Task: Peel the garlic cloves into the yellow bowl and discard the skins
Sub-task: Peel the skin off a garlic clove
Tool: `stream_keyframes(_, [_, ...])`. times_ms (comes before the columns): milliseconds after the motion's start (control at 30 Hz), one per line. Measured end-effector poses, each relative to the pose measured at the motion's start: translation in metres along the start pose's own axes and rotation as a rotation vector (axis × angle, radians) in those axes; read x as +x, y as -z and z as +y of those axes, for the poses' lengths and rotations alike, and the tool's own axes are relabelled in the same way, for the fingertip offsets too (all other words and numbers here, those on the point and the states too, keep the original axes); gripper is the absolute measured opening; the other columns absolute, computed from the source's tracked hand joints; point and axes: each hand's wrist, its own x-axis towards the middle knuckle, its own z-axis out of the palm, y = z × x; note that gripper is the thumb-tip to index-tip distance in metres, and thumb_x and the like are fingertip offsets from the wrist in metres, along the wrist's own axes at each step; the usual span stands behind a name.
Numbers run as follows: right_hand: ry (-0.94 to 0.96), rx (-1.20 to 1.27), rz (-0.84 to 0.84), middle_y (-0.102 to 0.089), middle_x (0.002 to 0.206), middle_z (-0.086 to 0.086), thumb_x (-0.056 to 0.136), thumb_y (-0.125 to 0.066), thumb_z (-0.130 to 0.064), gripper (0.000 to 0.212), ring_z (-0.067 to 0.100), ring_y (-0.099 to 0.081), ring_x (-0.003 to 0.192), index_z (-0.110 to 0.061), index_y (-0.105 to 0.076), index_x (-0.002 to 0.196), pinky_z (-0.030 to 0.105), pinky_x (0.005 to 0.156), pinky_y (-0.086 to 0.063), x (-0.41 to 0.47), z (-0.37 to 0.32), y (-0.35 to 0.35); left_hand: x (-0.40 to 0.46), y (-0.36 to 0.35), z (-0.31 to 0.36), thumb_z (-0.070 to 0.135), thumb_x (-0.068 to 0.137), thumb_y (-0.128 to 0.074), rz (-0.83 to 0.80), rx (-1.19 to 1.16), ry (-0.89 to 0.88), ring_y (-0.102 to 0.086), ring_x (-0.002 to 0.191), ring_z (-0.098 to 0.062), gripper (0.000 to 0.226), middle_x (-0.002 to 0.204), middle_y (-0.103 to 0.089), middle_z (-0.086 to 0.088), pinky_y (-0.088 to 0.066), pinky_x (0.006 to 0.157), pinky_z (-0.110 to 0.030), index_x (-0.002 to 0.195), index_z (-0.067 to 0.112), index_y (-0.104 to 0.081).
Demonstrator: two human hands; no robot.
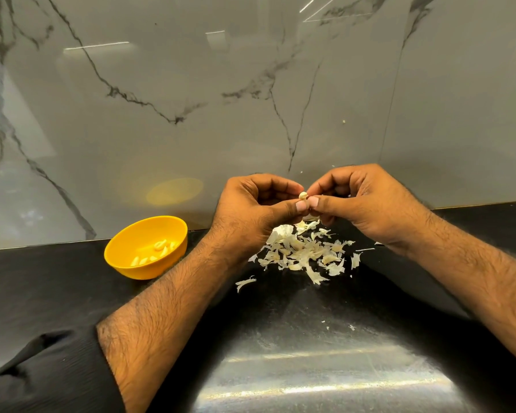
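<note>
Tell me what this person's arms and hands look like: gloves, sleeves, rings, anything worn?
Both hands, the left hand and the right hand, are bare: no gloves, and no rings or watch that I can see. The forearms are bare and hairy. A black sleeve is pushed up towards the left elbow; the right arm shows no sleeve in frame.

A kitchen, by the look of it. Glossy black table (pixel 57 293) set against a grey marble-veined wall (pixel 191 84), with a yellow bowl (pixel 125 265) of peeled cloves (pixel 161 245) and a heap of garlic skins (pixel 304 254) on top.
</note>
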Motion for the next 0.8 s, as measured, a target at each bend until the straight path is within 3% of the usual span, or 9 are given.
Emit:
stream_keyframes(200, [0.01,0.07,0.013,-0.078,0.085,0.01,0.089,-0.079,-0.009,0.008,0.019,-0.072,0.073,-0.008,-0.078,0.097,0.037,0.073,-0.062,0.0015,-0.0011,0.003,-0.0007,0.0007,0.0002,-0.002,0.084,-0.085,-0.019,0.067,-0.065,-0.079,0.089,-0.036,0.024,0.094,-0.08,-0.018,-0.066,0.083,-0.051,0.107,-0.002,-0.077])
stream_keyframes(267, [0.041,0.024,0.014,-0.077,0.083,0.008,0.089,-0.08,-0.016,0.006,0.017,-0.069,0.072,-0.011,-0.081,0.092,0.037,0.073,-0.061,0.0012,-0.0028,0.0034,-0.0014,0.0001,0.001,-0.001,0.085,-0.085,-0.006,0.099,-0.087,-0.079,0.086,-0.036,0.022,0.092,-0.08,-0.017,-0.067,0.08,-0.048,0.105,-0.001,-0.077])
stream_keyframes(333, [0.053,0.015,0.017,-0.075,0.081,0.01,0.087,-0.08,-0.031,0.018,0.019,-0.066,0.071,-0.013,-0.082,0.088,0.039,0.073,-0.059,0.0,-0.0043,0.0029,-0.0017,0.0004,0.0013,0.002,0.086,-0.085,0.012,0.154,-0.116,-0.079,0.082,-0.032,0.019,0.09,-0.08,-0.014,-0.068,0.076,-0.044,0.103,0.002,-0.077])
stream_keyframes(433, [0.05,-0.035,0.022,-0.074,0.08,0.013,0.081,-0.079,-0.048,0.03,0.033,-0.066,0.072,-0.019,-0.083,0.086,0.051,0.075,-0.061,-0.0013,-0.0057,0.0014,-0.0017,-0.0003,0.0005,0.009,0.086,-0.087,0.018,0.288,-0.175,-0.079,0.081,-0.023,0.017,0.088,-0.079,-0.005,-0.068,0.073,-0.039,0.1,0.009,-0.078])
stream_keyframes(533, [0.048,-0.047,0.002,-0.075,0.084,0.015,0.083,-0.081,-0.042,0.021,0.045,-0.066,0.083,-0.021,-0.083,0.087,0.059,0.078,-0.06,-0.0013,-0.0059,0.0014,-0.0024,-0.0006,0.0004,0.015,0.087,-0.087,0.002,0.392,-0.217,-0.078,0.08,-0.016,0.014,0.087,-0.079,0.002,-0.068,0.074,-0.039,0.098,0.014,-0.078])
stream_keyframes(700, [0.054,-0.027,-0.041,-0.076,0.089,0.016,0.082,-0.081,-0.038,0.019,0.045,-0.065,0.084,-0.021,-0.083,0.09,0.059,0.077,-0.06,-0.0022,-0.0064,0.0048,-0.0006,0.0026,0.0016,0.012,0.087,-0.086,-0.037,0.369,-0.2,-0.079,0.081,-0.019,0.017,0.089,-0.08,-0.002,-0.068,0.077,-0.045,0.101,0.01,-0.076])
stream_keyframes(800, [0.047,-0.004,-0.048,-0.076,0.09,0.013,0.082,-0.079,-0.037,0.023,0.03,-0.068,0.076,-0.017,-0.082,0.094,0.053,0.078,-0.062,-0.0013,-0.0054,0.0058,-0.001,0.0042,0.0032,0.008,0.087,-0.085,-0.07,0.321,-0.197,-0.079,0.082,-0.024,0.021,0.091,-0.08,-0.007,-0.067,0.078,-0.047,0.105,0.005,-0.075])
